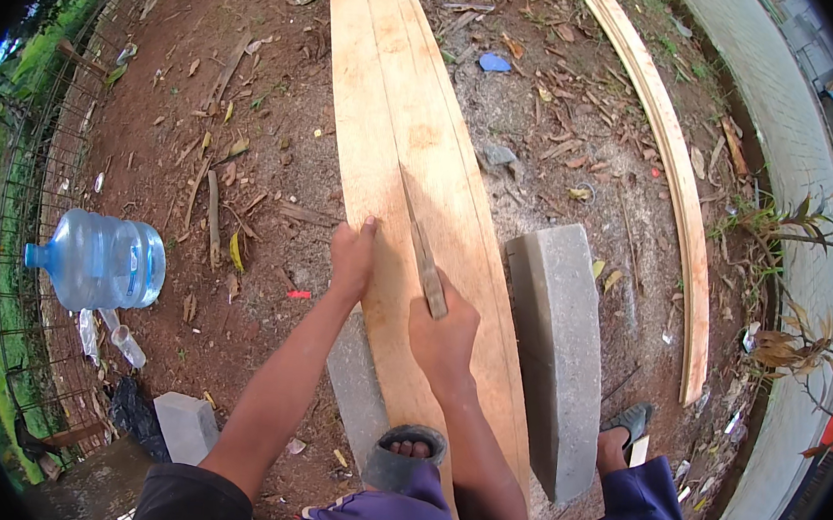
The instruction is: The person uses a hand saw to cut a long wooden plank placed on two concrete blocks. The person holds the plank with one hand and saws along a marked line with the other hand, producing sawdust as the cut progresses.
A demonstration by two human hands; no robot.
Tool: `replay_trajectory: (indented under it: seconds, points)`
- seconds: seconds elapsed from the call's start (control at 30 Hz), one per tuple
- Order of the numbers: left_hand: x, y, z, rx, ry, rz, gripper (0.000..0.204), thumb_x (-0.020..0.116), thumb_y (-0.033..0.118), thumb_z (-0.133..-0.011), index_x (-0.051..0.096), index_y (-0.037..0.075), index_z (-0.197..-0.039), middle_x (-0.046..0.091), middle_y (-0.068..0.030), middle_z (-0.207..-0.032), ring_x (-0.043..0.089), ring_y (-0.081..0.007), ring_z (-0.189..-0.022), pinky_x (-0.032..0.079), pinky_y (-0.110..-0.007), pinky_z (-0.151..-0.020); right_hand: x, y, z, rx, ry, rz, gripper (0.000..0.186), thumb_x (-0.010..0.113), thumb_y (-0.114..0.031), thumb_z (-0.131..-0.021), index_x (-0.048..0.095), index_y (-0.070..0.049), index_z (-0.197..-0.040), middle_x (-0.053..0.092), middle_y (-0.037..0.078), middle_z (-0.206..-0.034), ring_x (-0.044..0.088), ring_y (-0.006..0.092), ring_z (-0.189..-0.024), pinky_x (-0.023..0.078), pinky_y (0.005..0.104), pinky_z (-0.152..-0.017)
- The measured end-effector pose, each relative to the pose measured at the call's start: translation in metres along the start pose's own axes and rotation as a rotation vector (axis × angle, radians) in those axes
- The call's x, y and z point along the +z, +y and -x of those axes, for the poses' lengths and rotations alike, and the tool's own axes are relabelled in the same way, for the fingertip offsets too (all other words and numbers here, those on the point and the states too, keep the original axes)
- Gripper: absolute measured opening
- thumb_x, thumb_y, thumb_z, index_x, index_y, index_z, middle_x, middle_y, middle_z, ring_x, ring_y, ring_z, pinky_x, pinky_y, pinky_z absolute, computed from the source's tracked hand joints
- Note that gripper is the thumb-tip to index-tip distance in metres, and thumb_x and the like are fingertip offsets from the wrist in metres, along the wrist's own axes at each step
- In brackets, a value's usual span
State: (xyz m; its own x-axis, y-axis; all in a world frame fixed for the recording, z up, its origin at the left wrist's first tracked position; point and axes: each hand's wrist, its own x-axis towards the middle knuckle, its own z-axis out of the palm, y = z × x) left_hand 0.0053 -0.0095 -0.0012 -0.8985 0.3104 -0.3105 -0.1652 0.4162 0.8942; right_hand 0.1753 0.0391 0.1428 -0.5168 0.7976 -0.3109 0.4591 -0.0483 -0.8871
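Note:
A long, pale wooden board (402, 81) runs away from me, marked with lengthwise lines and propped on a grey concrete block (348, 363). My left hand (353, 254) is closed on the board's left edge, thumb on top. Closed round a long, narrow, greyish-brown blade-like tool (418, 240) is my right hand (443, 334). The tool lies along the middle line of the board, its far tip tapering; whether it cuts in is too small to tell. My sandalled foot (404, 457) rests on the near part of the board.
Another concrete block (551, 361) stands right of the board. A narrow plank (679, 204) lies farther right, beside a pale wall (783, 144). At left are a blue water jug (99, 262), a wire fence, a black bag and a small block (184, 428). Leaves and scraps litter the dirt.

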Motion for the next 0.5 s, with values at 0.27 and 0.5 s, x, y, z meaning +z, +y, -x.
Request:
replay_trajectory:
  seconds: [0.27,0.5]
  points:
    - [-0.012,-0.020,-0.004,0.010,-0.011,0.047,0.035,0.066,0.030,-0.098,0.059,-0.003,-0.088,0.063,-0.0094,-0.081,0.057,-0.0179,-0.075,0.048,-0.038,-0.072,-0.102,-0.013,0.188,0.105,-0.053,0.089,0.047,0.060,0.003,-0.084,0.064,0.002,-0.131,0.072,0.016,-0.084,0.070,0.0139,-0.074,0.054,0.0263,-0.066]
    - [0.005,-0.001,0.000,0.069,-0.071,0.023,0.032,0.065,0.027,-0.099,0.061,-0.005,-0.097,0.064,-0.0094,-0.086,0.057,-0.0170,-0.078,0.048,-0.037,-0.075,-0.006,0.001,-0.003,-0.010,-0.004,-0.006,0.047,0.058,-0.005,-0.086,0.058,0.007,-0.132,0.061,0.023,-0.069,0.064,0.0223,-0.056,0.049,0.0376,-0.055]
